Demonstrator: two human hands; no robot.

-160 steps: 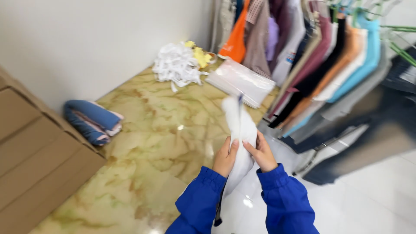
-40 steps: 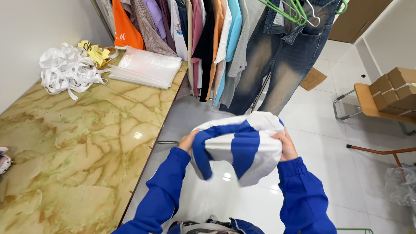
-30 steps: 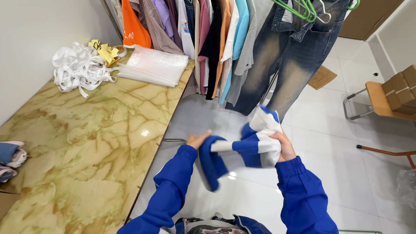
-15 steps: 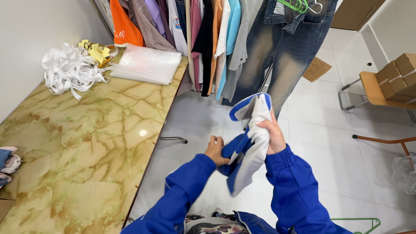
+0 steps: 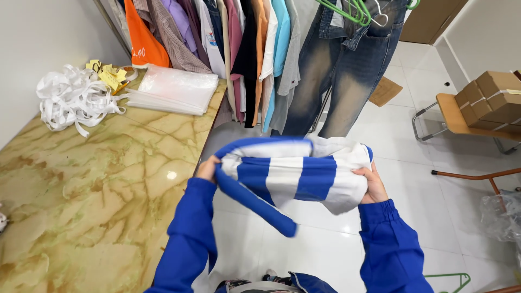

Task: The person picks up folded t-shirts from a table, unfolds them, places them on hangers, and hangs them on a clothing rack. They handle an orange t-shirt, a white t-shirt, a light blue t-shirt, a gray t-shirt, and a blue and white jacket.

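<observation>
Both hands clamp one soft blue-and-white striped garment (image 5: 293, 176) at frame center, above the white tile floor: left hand (image 5: 208, 168) pinches its left edge, right hand (image 5: 372, 184) grips the right. Glossy marble table (image 5: 81, 195) at left carries one stack of clear plastic bags (image 5: 172, 89) and one tangle of white strips (image 5: 73, 97), upper left.

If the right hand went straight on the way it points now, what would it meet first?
Probably the faded jeans on the rack: the right hand, gripping the blue-and-white striped garment, points up-frame toward them, though depth is unclear.
</observation>
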